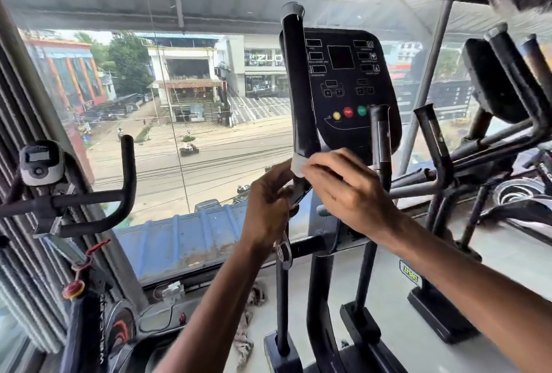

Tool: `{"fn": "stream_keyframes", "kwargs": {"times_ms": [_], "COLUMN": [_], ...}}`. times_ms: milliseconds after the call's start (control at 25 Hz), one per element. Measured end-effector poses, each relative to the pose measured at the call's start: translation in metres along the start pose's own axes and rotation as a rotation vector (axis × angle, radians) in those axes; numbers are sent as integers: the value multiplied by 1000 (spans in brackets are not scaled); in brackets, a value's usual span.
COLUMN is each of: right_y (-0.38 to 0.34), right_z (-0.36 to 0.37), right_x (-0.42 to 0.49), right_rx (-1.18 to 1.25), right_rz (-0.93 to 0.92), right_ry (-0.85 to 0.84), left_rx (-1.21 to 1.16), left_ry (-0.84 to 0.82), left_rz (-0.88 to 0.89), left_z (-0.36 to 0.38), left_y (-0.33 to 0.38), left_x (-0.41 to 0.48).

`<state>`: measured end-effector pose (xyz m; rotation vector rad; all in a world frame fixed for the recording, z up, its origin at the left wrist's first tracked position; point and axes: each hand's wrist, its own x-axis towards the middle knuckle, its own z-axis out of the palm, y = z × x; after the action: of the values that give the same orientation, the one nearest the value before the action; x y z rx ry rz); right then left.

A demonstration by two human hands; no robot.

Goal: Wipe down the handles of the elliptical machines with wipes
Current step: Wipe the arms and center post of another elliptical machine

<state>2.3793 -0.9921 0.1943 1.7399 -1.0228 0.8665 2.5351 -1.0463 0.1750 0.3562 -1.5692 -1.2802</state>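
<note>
Wiping is judged to be under way at the foot of the left handle (297, 88), where a white wipe (296, 166) is pinched against the black grip by the right hand (349, 190). The shaft just below, at seven o'clock from the wipe, is gripped by the left hand (268, 208). Whether the grip above is already clean cannot be told. The right handle (380, 136), at three o'clock below the console (346, 79), is not being touched, and the neighbouring machine's handles (431, 136), further toward three o'clock, are judged outstanding.

This is a gym: elliptical machines (343, 79) and an exercise bike (86, 328) stand along a big window (167, 73) above a street (227, 160).
</note>
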Motion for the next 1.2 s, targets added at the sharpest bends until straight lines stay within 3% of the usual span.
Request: {"fn": "stream_keyframes", "kwargs": {"times_ms": [160,320,520,640,760,920,1080,1200], "right_y": [-20,-70,-95,-103,-109,-120,-119,-125], "right_z": [21,50,61,81,98,109,131,131], "right_x": [-3,-40,-10,-18,-27,-14,-20,-14], "right_rx": [104,210,291,326,454,530,647,718], "right_rz": [413,633,936,1044,1250,1334,1709,1707], "right_ry": [290,346,699,747,904,1017,1031,1091], "left_rx": [59,130,104,105,101,20,-15,-18], "left_ry": [12,62,49,34,31,45,74,97], "left_rz": [-19,-34,-83,-120,-145,-170,-157,-143], "left_z": [-5,-9,-8,-12,-9,-1,1,2], "left_y": [-6,-12,-7,-6,1,7,5,0], "left_x": [6,13,12,15,14,13,12,12]}}
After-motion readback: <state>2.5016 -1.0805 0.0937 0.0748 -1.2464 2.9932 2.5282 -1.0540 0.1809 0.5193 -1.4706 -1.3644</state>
